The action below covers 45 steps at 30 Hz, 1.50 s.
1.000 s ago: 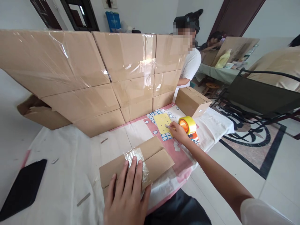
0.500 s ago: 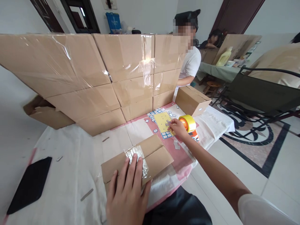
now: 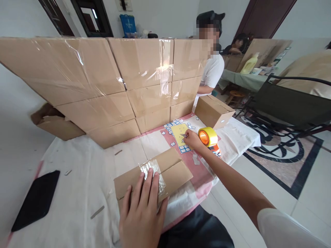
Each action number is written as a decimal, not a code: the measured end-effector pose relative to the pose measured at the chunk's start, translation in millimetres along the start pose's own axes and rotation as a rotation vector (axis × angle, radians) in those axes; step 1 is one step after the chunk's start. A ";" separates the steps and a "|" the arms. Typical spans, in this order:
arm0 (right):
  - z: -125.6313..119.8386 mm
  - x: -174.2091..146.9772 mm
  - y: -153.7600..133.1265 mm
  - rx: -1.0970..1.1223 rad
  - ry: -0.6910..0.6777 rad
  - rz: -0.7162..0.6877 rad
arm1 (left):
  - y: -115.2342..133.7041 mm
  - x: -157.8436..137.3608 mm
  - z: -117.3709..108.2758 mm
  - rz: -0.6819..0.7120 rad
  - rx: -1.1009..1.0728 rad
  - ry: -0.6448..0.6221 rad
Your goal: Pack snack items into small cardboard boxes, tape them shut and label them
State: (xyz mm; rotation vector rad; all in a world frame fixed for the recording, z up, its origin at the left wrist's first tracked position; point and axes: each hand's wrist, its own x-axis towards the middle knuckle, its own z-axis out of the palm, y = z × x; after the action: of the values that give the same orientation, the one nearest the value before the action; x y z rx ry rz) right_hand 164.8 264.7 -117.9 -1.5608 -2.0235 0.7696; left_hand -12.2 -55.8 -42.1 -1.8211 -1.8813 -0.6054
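My left hand lies with its fingers spread on a small cardboard box, partly over the strip of clear tape across its top seam. Out at the far right part of the table, my right hand pinches a small pale label by its edge. Below that hand is a yellow backing sheet with blue-edged white labels along its borders. A yellow roll of packing tape stands on edge just right of my right hand.
A wall of taped cardboard boxes spans the table's back. Another box sits at the right end, near a person in white. A black tray-like object and grey scraps lie on the left cloth.
My right hand has shifted slightly left over the yellow sheet, the pale label still between its fingers. My left hand stays on the box. The whole view has drifted a little.
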 end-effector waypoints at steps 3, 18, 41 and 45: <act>-0.5 0.1 -3.0 -0.151 0.005 -0.041 | -0.7 0.0 0.5 -0.002 0.001 0.008; -23.0 -21.1 -21.3 -0.541 0.041 -0.231 | -1.1 -1.0 2.7 0.011 0.014 0.027; -31.7 -57.8 -7.1 -0.760 -0.343 -0.630 | 0.0 0.1 -0.5 -0.012 -0.015 -0.006; -32.1 -53.9 -6.6 -0.718 -0.315 -0.727 | -0.5 0.9 -1.0 -0.013 -0.019 -0.013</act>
State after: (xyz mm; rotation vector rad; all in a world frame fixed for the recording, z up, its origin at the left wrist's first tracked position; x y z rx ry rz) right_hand 194.6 215.9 -91.3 -0.8575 -3.0356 -0.0220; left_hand -12.7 -55.7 -40.7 -1.8308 -1.9033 -0.6190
